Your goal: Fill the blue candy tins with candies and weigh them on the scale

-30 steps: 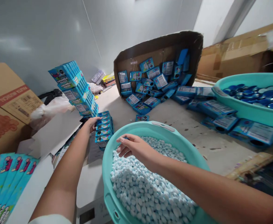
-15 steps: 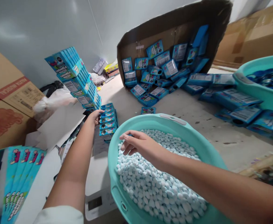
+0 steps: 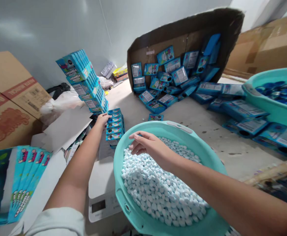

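Observation:
My left hand [image 3: 103,120] reaches to the small blue candy boxes [image 3: 114,128] standing in a row, its fingertips closed against the side of a box near the far end. Dark round openings show on the boxes. Over a turquoise tub [image 3: 202,147] of pale blue-white candies [image 3: 158,186] hovers my right hand [image 3: 148,144], palm down with curled fingers. A bit of dark blue shows at its fingers, too hidden to name. Just behind my left hand rises a tall leaning stack of blue candy boxes [image 3: 84,82].
A white scale [image 3: 104,200] sits left of the tub. Behind, a tipped carton [image 3: 182,36] spills blue boxes onto the table [image 3: 222,144]. Another turquoise tub [image 3: 253,82] with shiny blue pieces stands at right. Printed blue cardboard sleeves [image 3: 27,183] and a large carton [image 3: 13,95] are left.
The view has shifted slightly. My left hand stays by the row of boxes, and my right hand stays curled above the candies.

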`<action>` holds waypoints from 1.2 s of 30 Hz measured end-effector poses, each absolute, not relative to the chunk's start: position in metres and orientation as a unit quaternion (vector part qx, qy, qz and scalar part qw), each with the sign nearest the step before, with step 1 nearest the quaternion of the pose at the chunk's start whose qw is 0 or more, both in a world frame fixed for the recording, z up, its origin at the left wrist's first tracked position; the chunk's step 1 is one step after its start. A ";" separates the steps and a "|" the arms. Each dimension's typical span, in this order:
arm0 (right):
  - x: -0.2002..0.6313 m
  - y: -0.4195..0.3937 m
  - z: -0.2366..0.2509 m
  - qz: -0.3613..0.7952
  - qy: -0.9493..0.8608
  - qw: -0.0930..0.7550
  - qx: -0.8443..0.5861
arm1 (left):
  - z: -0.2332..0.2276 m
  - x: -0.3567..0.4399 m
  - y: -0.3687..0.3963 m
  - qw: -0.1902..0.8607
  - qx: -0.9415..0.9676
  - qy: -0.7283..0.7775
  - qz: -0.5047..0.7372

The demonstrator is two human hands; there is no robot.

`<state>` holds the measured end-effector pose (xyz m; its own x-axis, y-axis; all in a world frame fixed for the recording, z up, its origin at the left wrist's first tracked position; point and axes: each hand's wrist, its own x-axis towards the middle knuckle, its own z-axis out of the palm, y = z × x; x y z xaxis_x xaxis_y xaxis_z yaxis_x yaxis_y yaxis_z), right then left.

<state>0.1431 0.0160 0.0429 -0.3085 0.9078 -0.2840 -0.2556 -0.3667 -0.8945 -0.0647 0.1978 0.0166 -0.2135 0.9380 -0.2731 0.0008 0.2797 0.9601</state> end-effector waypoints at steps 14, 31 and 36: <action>0.146 0.012 0.040 0.820 -0.263 0.372 -0.346 | 0.034 -0.022 0.056 0.236 0.880 0.281 0.301; 0.150 0.018 0.047 0.722 -0.299 0.466 -0.413 | 0.010 -0.092 0.128 0.012 0.801 0.535 0.267; 0.148 0.017 0.050 0.721 -0.286 0.470 -0.421 | 0.000 -0.092 0.120 0.020 0.797 0.557 0.234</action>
<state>0.1483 0.0166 0.0504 -0.2041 0.9186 -0.3385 -0.4374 -0.3949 -0.8080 -0.0917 0.1196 -0.0002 0.2704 0.8970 0.3497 0.8780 -0.3788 0.2925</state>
